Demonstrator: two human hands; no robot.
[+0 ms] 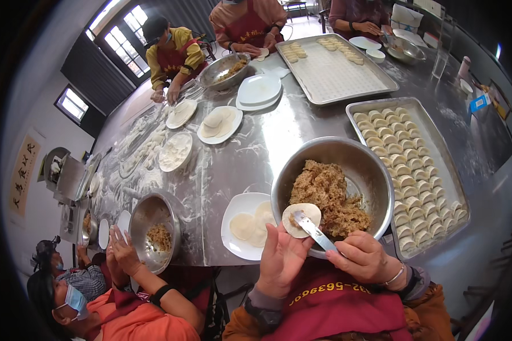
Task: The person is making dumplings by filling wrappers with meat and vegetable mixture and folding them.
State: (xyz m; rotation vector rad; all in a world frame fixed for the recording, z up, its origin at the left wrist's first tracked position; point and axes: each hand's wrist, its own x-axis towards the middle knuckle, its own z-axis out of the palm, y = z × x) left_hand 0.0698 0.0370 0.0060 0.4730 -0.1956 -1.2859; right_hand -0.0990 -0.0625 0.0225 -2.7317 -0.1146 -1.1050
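A round dough wrapper point(309, 209) lies across the fingers of my left hand point(283, 255), which is turned palm up at the near rim of a steel mixing bowl point(386, 170). In my right hand point(362, 258) is a flat metal spreader point(318, 234), its tip pressing a little brown filling onto the wrapper. Minced filling point(320, 187) fills the left part of the bowl. Left of my hands, a white plate point(234, 247) holds several wrappers point(244, 226). Rows of folded dumplings point(403, 170) cover much of a metal tray point(452, 183) on the right.
A second tray point(337, 81) with a few groups of dumplings is at the back. Plates of wrappers point(219, 121), a plate of flour point(176, 151) and another filling bowl point(175, 221) stand to the left. Several co-workers are around the steel table point(213, 187), one close at my left point(145, 315).
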